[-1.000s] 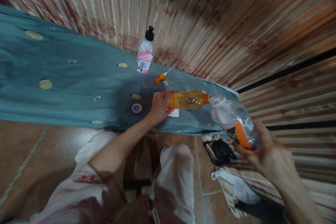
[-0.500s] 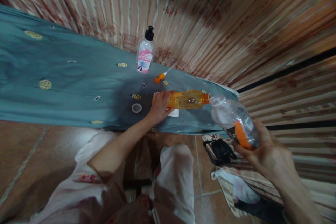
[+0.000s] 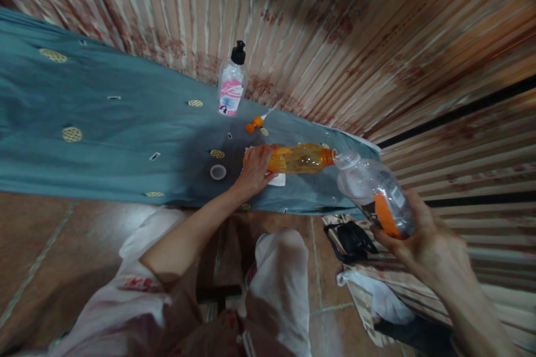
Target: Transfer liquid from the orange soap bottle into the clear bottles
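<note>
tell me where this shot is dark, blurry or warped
Head view: strong wide-angle warp bends the teal cloth and curtain; a dark shadow sits on the cloth around the left hand gripping the orange bottle; the right edge is smeared, and the right hand with the clear bottle looks soft; the pump bottle is fairly crisp.

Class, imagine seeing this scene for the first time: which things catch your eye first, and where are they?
Mid-frame, the left hand steadies an orange bottle on the teal cloth. The right hand tilts a clear bottle mouth-to-mouth against it. A pump bottle stands behind.
</note>
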### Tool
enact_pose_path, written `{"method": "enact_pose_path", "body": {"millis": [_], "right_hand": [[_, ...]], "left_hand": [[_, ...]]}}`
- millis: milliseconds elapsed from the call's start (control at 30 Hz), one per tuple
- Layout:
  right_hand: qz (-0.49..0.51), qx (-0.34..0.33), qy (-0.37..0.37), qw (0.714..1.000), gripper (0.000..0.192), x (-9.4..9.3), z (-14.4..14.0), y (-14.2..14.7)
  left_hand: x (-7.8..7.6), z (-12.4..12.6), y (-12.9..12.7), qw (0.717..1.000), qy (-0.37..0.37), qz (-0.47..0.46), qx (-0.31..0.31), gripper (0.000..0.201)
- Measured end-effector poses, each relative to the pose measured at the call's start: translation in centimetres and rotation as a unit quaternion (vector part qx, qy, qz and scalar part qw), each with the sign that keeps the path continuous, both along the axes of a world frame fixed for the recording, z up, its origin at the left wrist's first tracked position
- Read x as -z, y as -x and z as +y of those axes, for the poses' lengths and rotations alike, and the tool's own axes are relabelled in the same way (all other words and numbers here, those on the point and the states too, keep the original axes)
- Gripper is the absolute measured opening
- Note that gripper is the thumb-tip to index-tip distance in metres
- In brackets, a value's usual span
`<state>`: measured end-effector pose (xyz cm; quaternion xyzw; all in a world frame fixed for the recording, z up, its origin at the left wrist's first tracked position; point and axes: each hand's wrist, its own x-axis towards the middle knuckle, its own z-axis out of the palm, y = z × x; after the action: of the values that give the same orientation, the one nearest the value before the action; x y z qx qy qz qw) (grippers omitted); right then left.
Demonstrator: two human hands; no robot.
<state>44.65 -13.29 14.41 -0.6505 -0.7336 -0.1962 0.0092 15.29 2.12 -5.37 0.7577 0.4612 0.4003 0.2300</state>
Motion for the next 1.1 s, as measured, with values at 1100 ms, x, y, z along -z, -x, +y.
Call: {"method": "enact_pose_path", "body": {"millis": [1100], "right_hand": [[-0.008,0.009,-0.013,1.000,0.077,0.22,-0.01,0.02]], "left_hand": [[-0.12,-0.05,0.05,1.000,0.005,-0.004,-0.001,0.067]]}}
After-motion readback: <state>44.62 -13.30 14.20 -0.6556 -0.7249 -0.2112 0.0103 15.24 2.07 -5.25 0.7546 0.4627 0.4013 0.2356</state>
